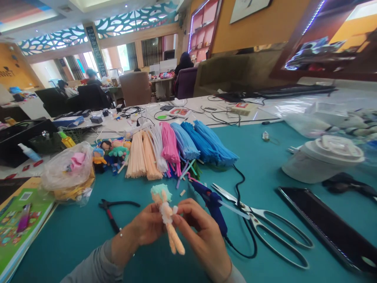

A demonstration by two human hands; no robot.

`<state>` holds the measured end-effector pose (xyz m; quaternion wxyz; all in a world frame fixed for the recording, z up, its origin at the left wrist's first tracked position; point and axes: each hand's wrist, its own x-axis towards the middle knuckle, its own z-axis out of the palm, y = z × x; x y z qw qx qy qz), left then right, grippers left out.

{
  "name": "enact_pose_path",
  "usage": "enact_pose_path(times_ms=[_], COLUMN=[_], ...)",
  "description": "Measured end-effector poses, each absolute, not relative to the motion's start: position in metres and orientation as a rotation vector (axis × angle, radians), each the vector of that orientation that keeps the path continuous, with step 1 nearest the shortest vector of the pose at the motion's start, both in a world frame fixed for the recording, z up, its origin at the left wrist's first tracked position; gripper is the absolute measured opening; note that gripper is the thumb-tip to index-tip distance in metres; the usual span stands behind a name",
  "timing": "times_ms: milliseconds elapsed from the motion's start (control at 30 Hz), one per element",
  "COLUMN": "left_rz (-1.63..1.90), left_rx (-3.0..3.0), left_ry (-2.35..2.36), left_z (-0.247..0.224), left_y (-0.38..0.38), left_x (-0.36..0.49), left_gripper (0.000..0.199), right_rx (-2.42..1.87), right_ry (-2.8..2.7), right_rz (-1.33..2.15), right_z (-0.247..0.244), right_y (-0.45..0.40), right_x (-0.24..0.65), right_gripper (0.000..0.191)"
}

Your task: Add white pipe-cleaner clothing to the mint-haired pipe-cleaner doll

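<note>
Flanking held doll [167,216]: pliers [111,215]; glue gun [212,202], scissors [252,214] beside right hand [203,237].

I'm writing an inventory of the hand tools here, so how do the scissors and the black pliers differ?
The scissors are silver metal, while the pliers are black with red on one handle. The scissors look much larger than the pliers. The scissors' handles form long closed loops; the pliers' handles are slim arms spread wide apart. Both lie on the teal mat, with neither in a hand.
</note>
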<state>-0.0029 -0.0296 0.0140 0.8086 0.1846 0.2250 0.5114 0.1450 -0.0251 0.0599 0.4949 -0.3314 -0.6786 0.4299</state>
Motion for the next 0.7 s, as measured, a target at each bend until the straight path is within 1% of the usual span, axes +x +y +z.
enact_pose_path(times_ms=[133,267,467,700], left_rz=[1.098,1.104,1.129,1.167], left_rx=[0.404,0.453,0.428,0.399], left_ry=[0.460,0.450,0.487,0.606], left_z=[0.015,0.016,0.014,0.019], left_y=[-0.028,-0.027,-0.026,-0.026], left_x=[-0.003,-0.003,-0.004,-0.004], left_gripper=[0.023,0.028,0.027,0.033], right_rx=[-0.811,-0.861,-1.157,-1.261], right_ry=[-1.573,-1.476,-1.770,-1.807], right_rz=[1.089,1.183,1.304,1.343], right_z=[0.064,0.076,0.096,0.105], right_y=[-0.028,-0.029,-0.026,-0.025], right_x=[0.144,0.156,0.170,0.166], right_gripper=[0.020,0.023,0.024,0.022])
